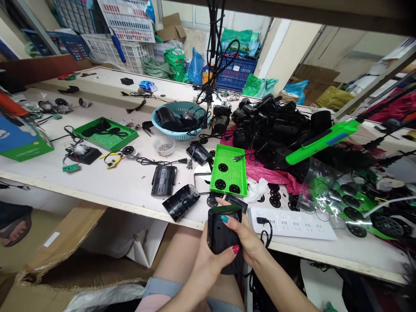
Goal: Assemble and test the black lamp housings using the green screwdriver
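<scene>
Just off the table's front edge, over the lap, a black plastic housing [224, 238] is held between both hands. My left hand [211, 260] wraps its left side, thumb pressed on the front. On the right side, my right hand [245, 236] grips it with the thumb near the top. What the housing contains is hidden. Beyond it on the table lie an open black casing [181, 202], another black casing [163, 180] and a third with a cord [198, 153]. Black perforated discs [222, 167] rest in a green tray [227, 190].
A white power strip [292, 224] runs along the front edge at right. Behind it are a heap of black housings [276, 117] and a bag of clear lenses [331, 195]. A blue basket [177, 133], a bowl of screws [164, 146] and hanging cables [212, 52] occupy the middle.
</scene>
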